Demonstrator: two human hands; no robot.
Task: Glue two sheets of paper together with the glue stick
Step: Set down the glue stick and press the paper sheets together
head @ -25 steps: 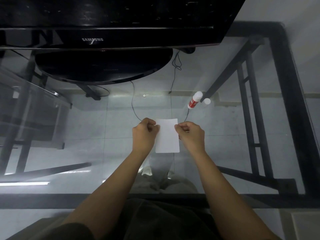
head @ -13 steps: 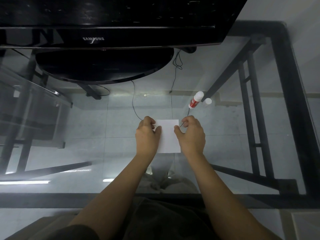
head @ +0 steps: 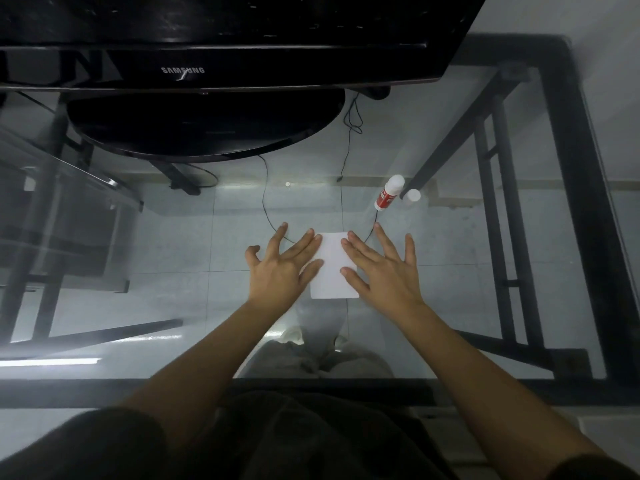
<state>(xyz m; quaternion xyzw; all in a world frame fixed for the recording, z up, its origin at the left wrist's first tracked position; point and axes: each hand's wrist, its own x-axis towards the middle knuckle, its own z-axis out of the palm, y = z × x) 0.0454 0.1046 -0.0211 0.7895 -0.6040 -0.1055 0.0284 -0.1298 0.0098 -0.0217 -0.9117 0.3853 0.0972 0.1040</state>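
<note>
Now both hands flat, fingers spread: left hand (head: 280, 268) on paper's left edge, right hand (head: 384, 271) on its right. White paper (head: 331, 268) lies mid glass table (head: 433, 271). Glue stick (head: 389, 192) and cap (head: 412, 196) just beyond, untouched.

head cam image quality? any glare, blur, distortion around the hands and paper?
Head view: dim overall, the white paper the brightest thing; streaks of glare on the glass table at lower left, and its see-through top clutters the background; wide-angle bending of the monitor edge and table frame; left hand, right hand and glue stick fairly sharp, frame edges soft.
</note>
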